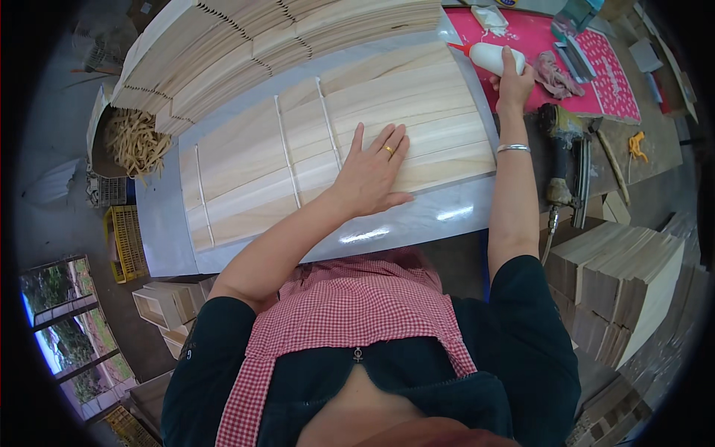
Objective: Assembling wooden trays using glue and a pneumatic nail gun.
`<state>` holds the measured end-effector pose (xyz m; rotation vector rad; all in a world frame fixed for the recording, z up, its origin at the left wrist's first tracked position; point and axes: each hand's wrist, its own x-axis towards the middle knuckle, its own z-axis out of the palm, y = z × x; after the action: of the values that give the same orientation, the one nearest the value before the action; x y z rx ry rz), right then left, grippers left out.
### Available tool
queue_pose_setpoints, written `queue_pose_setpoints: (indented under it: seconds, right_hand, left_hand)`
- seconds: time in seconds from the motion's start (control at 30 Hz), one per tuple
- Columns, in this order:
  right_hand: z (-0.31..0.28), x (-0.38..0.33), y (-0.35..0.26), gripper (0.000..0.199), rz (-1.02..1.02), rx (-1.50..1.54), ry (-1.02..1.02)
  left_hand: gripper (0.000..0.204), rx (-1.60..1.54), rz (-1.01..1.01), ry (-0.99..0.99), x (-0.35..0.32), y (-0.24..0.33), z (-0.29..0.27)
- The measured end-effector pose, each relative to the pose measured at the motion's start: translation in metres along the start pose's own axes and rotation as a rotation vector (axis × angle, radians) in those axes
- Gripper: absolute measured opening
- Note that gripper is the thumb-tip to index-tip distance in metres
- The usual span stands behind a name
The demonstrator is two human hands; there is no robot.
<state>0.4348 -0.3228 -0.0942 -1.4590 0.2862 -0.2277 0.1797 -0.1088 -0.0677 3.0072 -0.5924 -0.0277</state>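
My left hand lies flat, fingers spread, on pale wooden slats laid side by side on a glossy grey worktop. Thin white glue lines run across the slats. My right hand reaches to the far right and grips a white glue bottle with a red nozzle, lying at the edge of a pink mat. A ring is on the left hand and a bracelet on the right wrist.
Tall stacks of thin boards lie at the back. A nail gun with hose rests right of the worktop, a rag beside it. Wood stacks stand at the right, shavings and yellow crates at the left.
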Motion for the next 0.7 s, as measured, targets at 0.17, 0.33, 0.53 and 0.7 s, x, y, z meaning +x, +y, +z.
queue_pose_setpoints:
  seconds: [0.17, 0.33, 0.53, 0.7]
  right_hand:
    - [-0.003, 0.009, 0.005, 0.056, 0.024, -0.044, -0.038]
    - [-0.010, 0.006, 0.006, 0.053, 0.022, -0.035, -0.025]
    - [-0.027, -0.004, 0.007, 0.046, -0.025, -0.033, 0.024]
    - [-0.042, -0.011, 0.008, 0.047, -0.046, -0.057, 0.037]
  left_hand:
    - [0.093, -0.011, 0.006, 0.002, 0.000, -0.001, 0.000]
    - [0.094, -0.016, 0.007, -0.001, 0.000, 0.000, 0.000]
    - [0.095, 0.006, -0.009, -0.047, 0.002, 0.001, -0.003]
    - [0.096, 0.023, -0.007, -0.053, 0.002, 0.001, -0.004]
